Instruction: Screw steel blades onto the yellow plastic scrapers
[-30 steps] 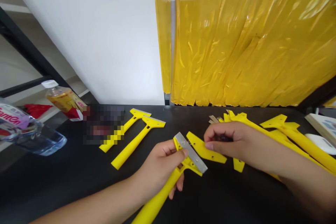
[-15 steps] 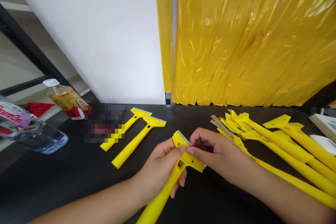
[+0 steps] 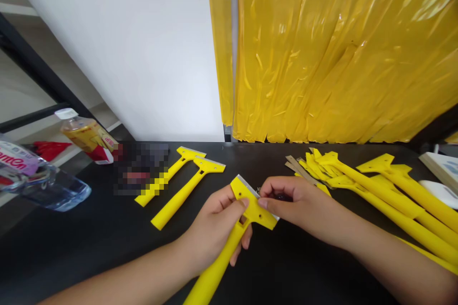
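Observation:
My left hand [image 3: 216, 231] is shut around a yellow plastic scraper [image 3: 218, 262], with its fingers under the neck and its thumb on the wide head. A yellow plastic cover [image 3: 255, 209] lies over the scraper's head, and a thin strip of steel blade [image 3: 246, 187] shows along the far edge. My right hand [image 3: 296, 200] pinches a small dark object [image 3: 282, 197] right next to the head. Its thumb rests against the head's right side. The fingers hide most of that object, so its exact kind is hard to tell.
Two yellow scrapers [image 3: 171, 190] lie left of my hands on the black table [image 3: 89, 252]. Several more [image 3: 390, 195] and loose steel blades [image 3: 298, 164] lie to the right. Bottles [image 3: 86, 136] stand at the far left, below a yellow plastic curtain [image 3: 322, 57].
The loose yellow cover held in my right hand earlier now sits on the scraper head, hiding most of the blade. My hands have come together, uncovering the pile at right.

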`<state>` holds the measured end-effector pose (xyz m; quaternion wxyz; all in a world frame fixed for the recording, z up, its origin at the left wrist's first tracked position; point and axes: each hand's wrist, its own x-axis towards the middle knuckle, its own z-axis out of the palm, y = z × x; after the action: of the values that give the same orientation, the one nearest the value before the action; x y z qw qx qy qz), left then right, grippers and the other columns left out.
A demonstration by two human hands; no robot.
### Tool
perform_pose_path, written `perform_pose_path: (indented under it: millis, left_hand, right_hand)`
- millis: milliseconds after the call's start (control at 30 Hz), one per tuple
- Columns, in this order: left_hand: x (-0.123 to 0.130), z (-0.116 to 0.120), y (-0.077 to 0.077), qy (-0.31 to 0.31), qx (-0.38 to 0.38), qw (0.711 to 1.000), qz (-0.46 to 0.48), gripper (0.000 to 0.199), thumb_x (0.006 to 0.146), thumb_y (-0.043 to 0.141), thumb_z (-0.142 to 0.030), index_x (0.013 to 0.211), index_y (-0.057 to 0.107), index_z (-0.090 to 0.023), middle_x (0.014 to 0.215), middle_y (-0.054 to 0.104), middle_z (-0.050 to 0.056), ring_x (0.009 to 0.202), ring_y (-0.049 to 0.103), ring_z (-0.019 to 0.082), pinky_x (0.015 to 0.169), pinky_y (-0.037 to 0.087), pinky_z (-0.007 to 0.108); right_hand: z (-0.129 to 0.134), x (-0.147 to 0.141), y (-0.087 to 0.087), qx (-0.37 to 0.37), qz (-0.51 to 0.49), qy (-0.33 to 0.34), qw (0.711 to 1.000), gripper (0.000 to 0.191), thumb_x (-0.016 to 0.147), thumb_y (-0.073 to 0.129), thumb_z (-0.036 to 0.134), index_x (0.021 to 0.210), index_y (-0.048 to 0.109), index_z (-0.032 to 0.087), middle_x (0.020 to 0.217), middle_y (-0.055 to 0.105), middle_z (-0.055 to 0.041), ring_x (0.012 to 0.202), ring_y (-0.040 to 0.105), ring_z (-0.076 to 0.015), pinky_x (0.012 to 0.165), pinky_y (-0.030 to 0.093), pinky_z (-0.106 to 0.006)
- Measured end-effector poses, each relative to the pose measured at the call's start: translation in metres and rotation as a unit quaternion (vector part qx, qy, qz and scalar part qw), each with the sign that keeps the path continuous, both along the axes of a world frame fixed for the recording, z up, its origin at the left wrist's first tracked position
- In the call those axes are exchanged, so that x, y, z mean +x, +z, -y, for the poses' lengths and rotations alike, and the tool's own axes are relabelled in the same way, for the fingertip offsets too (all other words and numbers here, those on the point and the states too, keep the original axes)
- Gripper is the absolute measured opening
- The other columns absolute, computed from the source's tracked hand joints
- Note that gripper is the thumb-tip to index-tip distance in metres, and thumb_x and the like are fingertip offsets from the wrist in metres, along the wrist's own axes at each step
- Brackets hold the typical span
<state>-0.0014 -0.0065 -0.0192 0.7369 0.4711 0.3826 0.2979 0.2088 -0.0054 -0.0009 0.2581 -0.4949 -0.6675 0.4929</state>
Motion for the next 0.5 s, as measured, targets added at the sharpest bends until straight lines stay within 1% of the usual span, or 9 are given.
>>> perform_pose_path:
  millis: [200, 400, 467, 500]
  left_hand:
    - [-0.0026, 0.0025, 0.002, -0.007, 0.0, 1.0, 0.009, 0.02, 0.102, 0.05, -0.039, 0.097, 0.053, -0.021, 0.05, 0.062, -0.003, 0.029, 0.045, 0.009, 0.029, 0.036, 0.013]
    - [-0.001, 0.0025, 0.002, -0.011, 0.002, 1.0, 0.004, 0.019, 0.101, 0.048, -0.039, 0.097, 0.054, -0.021, 0.049, 0.06, -0.004, 0.029, 0.044, 0.009, 0.029, 0.034, 0.015]
    - [-0.0018, 0.0028, 0.0056, -0.003, 0.017, 1.0, -0.013, 0.019, 0.101, 0.048, -0.039, 0.096, 0.053, -0.022, 0.05, 0.059, -0.004, 0.03, 0.044, 0.01, 0.03, 0.034, 0.016]
    - [-0.0034, 0.0031, 0.0086, 0.006, 0.035, 0.999, -0.031, 0.019, 0.102, 0.048, -0.039, 0.095, 0.053, -0.022, 0.052, 0.059, -0.004, 0.032, 0.044, 0.01, 0.031, 0.035, 0.016]
  right_hand:
    - [-0.0016, 0.0042, 0.0007, -0.019, -0.026, 0.01, 0.999, 0.027, 0.094, 0.071, 0.047, 0.084, 0.067, 0.023, 0.074, 0.056, 0.0049, 0.071, 0.048, -0.0137, 0.066, 0.037, -0.028]
    - [-0.0015, 0.0018, -0.0008, -0.022, -0.024, 0.016, 0.999, 0.027, 0.093, 0.072, 0.046, 0.083, 0.065, 0.022, 0.074, 0.054, 0.005, 0.071, 0.046, -0.0134, 0.064, 0.037, -0.027]
    - [0.0011, 0.0013, 0.0019, -0.012, -0.009, 0.003, 1.0, 0.025, 0.093, 0.072, 0.045, 0.084, 0.065, 0.023, 0.074, 0.056, 0.0046, 0.071, 0.048, -0.014, 0.064, 0.037, -0.028]
    - [0.0032, 0.0011, 0.0041, 0.01, 0.006, -0.018, 1.0, 0.024, 0.094, 0.071, 0.046, 0.085, 0.066, 0.024, 0.075, 0.057, 0.0041, 0.071, 0.05, -0.0146, 0.064, 0.038, -0.028]
